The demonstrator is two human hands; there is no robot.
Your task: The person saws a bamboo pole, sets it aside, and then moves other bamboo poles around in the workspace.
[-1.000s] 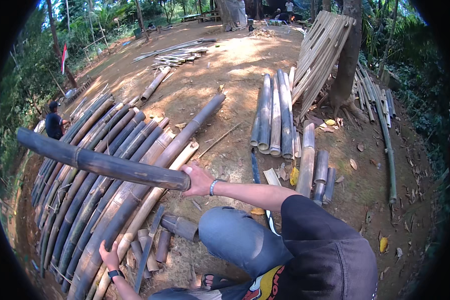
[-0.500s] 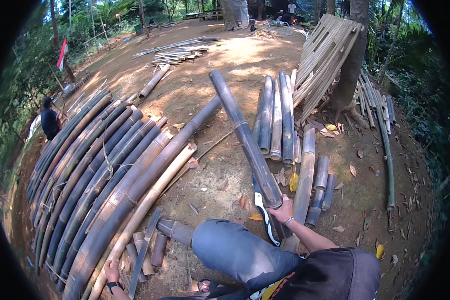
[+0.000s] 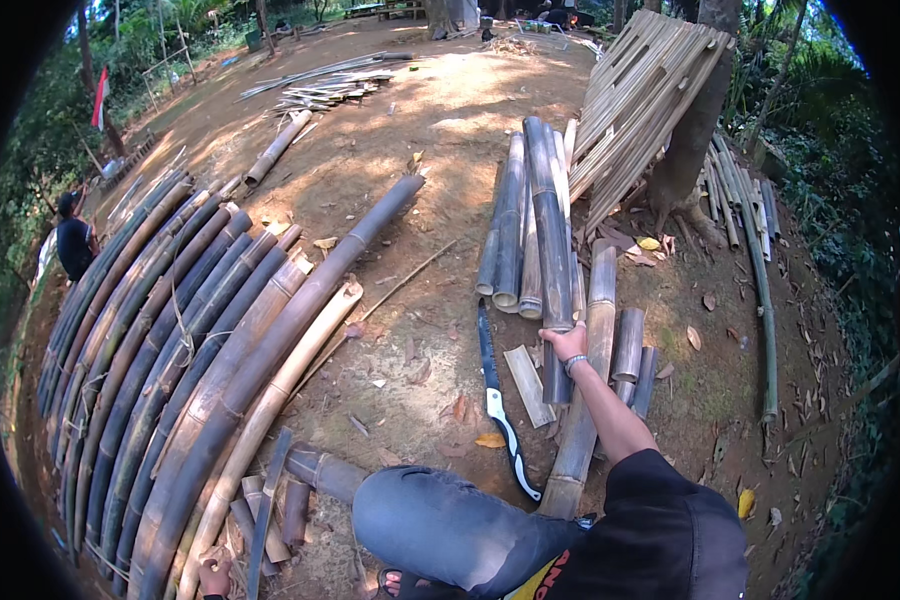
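Observation:
My right hand (image 3: 567, 343) is wrapped round the lower part of a dark bamboo pole (image 3: 547, 215), which lies along the bundle of cut bamboo poles (image 3: 507, 235). A pruning saw (image 3: 501, 408) with a white-and-black handle rests on the ground left of that hand. Close by are a split bamboo piece (image 3: 528, 386) and a long bamboo length (image 3: 576, 440). At the bottom left edge, my left hand (image 3: 215, 575) is beside a pale bamboo pole (image 3: 245, 470) and a flat long blade (image 3: 267, 505); its fingers are small and partly hidden.
Many long bamboo poles (image 3: 170, 400) lie stacked on the left. Short bamboo offcuts (image 3: 630, 345) sit to the right. A slatted bamboo panel (image 3: 640, 95) leans on a tree (image 3: 698, 150). A person (image 3: 73, 240) is at the far left. Split strips (image 3: 335, 90) lie farther off.
The dark bamboo pole has swung from a leftward tilt to lie along the bundle, my right hand moving forward with it. The saw and split piece are now uncovered. My left hand is lower in view.

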